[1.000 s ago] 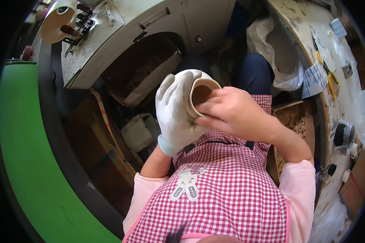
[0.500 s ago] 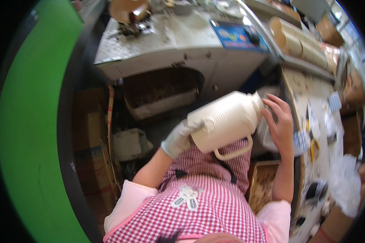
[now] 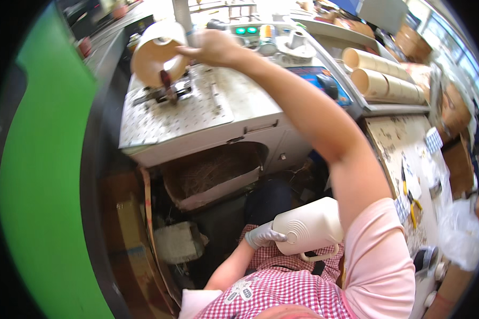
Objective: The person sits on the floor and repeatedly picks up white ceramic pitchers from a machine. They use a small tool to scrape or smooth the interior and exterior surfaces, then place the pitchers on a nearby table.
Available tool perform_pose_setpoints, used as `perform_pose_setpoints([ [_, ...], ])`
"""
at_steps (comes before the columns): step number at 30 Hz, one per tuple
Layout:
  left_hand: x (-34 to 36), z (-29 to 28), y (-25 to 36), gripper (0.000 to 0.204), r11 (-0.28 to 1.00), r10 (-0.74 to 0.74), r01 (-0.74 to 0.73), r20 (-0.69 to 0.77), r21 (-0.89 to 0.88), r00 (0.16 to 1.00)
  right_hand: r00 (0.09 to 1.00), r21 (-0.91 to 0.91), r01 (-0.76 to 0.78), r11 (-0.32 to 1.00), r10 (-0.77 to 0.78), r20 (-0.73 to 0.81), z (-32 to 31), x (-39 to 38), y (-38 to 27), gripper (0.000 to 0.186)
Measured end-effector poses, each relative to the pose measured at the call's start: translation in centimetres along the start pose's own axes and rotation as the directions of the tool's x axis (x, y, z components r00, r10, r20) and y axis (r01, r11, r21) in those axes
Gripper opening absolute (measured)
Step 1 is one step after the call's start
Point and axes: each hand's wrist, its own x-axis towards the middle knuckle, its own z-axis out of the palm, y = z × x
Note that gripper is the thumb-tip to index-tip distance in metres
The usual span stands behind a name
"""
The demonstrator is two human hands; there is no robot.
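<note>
A green panel (image 3: 42, 175) fills the left edge of the frame. At the upper left, a cream cylinder (image 3: 155, 61) sits tilted over a metal fixture (image 3: 170, 94) on the white table (image 3: 250, 101). Below, at the lower left, is a pale block (image 3: 178, 242). The bare right hand (image 3: 213, 48), upper centre, has its fingers at the cylinder's right side; whether they grip it I cannot tell. Under the table stands an open box (image 3: 218, 186). At lower centre the gloved left hand (image 3: 263, 235) grasps the left end of a cream jug (image 3: 311, 226), which lies on its side above the checked apron (image 3: 282, 293), its handle (image 3: 324, 255) on the lower side and its right end partly behind the right arm. Farther right come a blue mat (image 3: 306, 74), cream tubes (image 3: 379, 86) in rows at the upper right, then yellow-handled pliers (image 3: 413, 210) and a clear bag (image 3: 463, 234).
</note>
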Motion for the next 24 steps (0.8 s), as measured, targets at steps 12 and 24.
perform_pose_setpoints([
  [12, -0.6, 1.0, 2.0, 0.093, 0.998, -0.057, 0.056, -0.103, -0.011, 0.993, 0.871, 0.771, -0.163, 0.616, 0.457, -0.181, -8.4, -10.4, 17.5, 0.029],
  [24, 5.6, 2.3, 4.2, 0.087, 0.990, -0.100, 0.075, -0.231, -0.117, 0.968, 0.507, 0.878, -0.408, 0.251, 0.862, -0.011, -21.3, -26.4, 49.3, 0.022],
])
